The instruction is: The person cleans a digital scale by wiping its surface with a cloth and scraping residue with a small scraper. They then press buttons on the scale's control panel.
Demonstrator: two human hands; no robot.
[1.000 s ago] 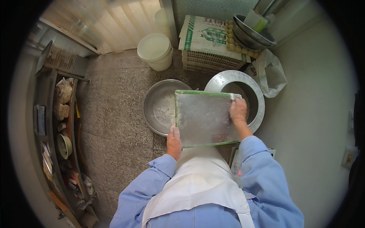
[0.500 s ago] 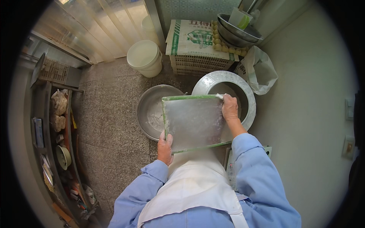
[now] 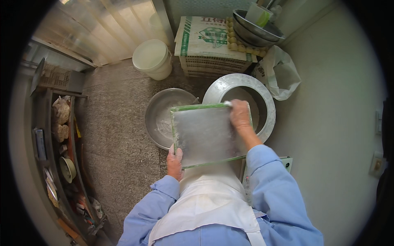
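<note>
A flat rectangular panel with a green rim and a cloudy grey surface (image 3: 203,131) is held up in front of my apron. My left hand (image 3: 175,164) grips its lower left edge, thumb on the surface. Closed and slightly blurred, my right hand (image 3: 239,115) is over the upper right of the panel at its far edge. A small white thing (image 3: 227,103) shows at its fingertips; its kind is too blurred to tell. Below the panel, a wide metal basin (image 3: 154,123) with white powder inside stands on the left, and a pot with a broad metal rim (image 3: 267,98) on the right.
A white bucket (image 3: 152,61) stands ahead on the speckled floor (image 3: 113,119). Farther back are a crate stack covered by a printed sack (image 3: 201,39), eggs (image 3: 233,41) and metal bowls (image 3: 256,30). A white bag (image 3: 283,78) leans by the right wall; cluttered shelves (image 3: 67,164) line the left.
My right hand has slid left along the panel's far edge with the small white thing, uncovering the right rim. The panel has shifted slightly left in view; my left hand keeps its grip.
</note>
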